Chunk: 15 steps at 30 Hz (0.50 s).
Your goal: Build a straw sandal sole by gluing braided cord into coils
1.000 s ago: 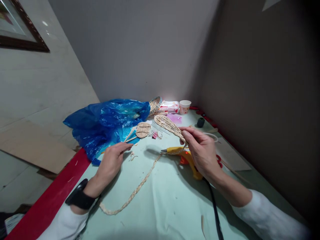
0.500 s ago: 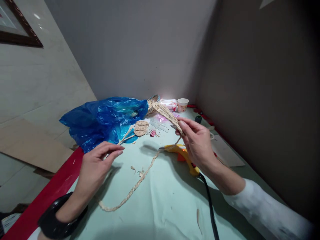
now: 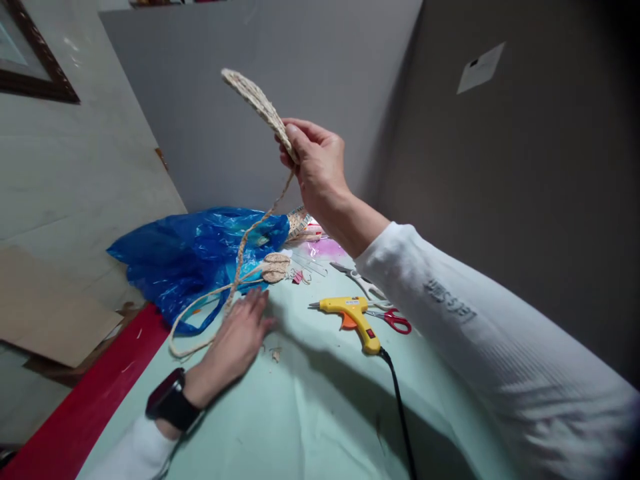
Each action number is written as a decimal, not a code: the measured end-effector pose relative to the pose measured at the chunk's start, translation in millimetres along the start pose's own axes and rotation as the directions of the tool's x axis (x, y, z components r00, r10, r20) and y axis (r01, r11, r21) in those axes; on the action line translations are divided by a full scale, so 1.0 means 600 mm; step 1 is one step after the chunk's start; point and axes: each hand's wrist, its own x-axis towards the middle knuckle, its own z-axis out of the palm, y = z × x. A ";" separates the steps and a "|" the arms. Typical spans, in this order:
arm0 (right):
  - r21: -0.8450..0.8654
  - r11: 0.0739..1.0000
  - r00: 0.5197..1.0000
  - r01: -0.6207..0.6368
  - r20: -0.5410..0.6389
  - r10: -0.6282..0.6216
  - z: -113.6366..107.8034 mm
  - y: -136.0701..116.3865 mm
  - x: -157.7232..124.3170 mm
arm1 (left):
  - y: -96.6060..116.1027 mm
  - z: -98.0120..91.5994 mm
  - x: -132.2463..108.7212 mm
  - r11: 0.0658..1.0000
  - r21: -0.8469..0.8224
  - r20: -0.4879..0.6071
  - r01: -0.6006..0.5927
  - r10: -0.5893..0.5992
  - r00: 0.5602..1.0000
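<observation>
My right hand (image 3: 317,163) is raised in front of the grey wall, pinching a flat, curved piece of coiled straw braid (image 3: 260,103) at its lower end. From that piece a braided straw cord (image 3: 241,250) hangs down towards the table, passing behind my left hand. My left hand (image 3: 243,327) is low over the tabletop with its fingers stretched out; whether it touches the cord I cannot tell. Just beyond its fingertips lies a small oval woven straw piece (image 3: 275,267) with long strands. A yellow glue gun (image 3: 350,307) lies to the right on the table.
A blue plastic bag (image 3: 165,247) sprawls at the back left. White-handled scissors (image 3: 367,287) and red-handled scissors (image 3: 399,322) lie by the glue gun, whose black cable (image 3: 400,400) runs to the front edge. Straw scraps (image 3: 276,354) dot the green tablecloth (image 3: 320,427).
My right hand has lifted the braided piece up and to the left, drawing its cord off the table. My left hand has moved right, its fingers now stretched out.
</observation>
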 end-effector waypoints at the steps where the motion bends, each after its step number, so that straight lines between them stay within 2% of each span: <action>1: 0.003 1.000 1.000 -0.007 -0.018 0.007 -0.005 0.005 -0.002 | -0.027 -0.003 0.009 0.999 0.027 -0.004 0.022 -0.022 1.000; 3: -0.002 0.999 0.998 -0.040 -0.054 0.039 -0.019 0.015 -0.013 | -0.065 -0.006 0.020 0.996 0.068 0.000 0.058 -0.058 0.998; 5: -0.017 0.997 0.993 -0.076 -0.087 0.074 -0.034 0.024 -0.029 | -0.075 -0.001 0.024 0.995 0.087 0.015 0.052 -0.053 0.998; 7: -0.023 0.995 0.989 -0.100 -0.114 0.097 -0.050 0.032 -0.045 | -0.062 0.008 0.021 0.996 0.084 0.047 0.001 -0.005 0.999; 11: -0.023 0.991 0.979 -0.133 -0.158 0.127 -0.077 0.042 -0.072 | -0.012 0.023 -0.001 0.992 0.040 0.144 -0.119 0.112 0.983; 15: -0.033 0.989 0.974 -0.146 -0.179 0.137 -0.096 0.049 -0.093 | 0.020 0.011 -0.034 0.987 0.010 0.224 -0.159 0.153 0.963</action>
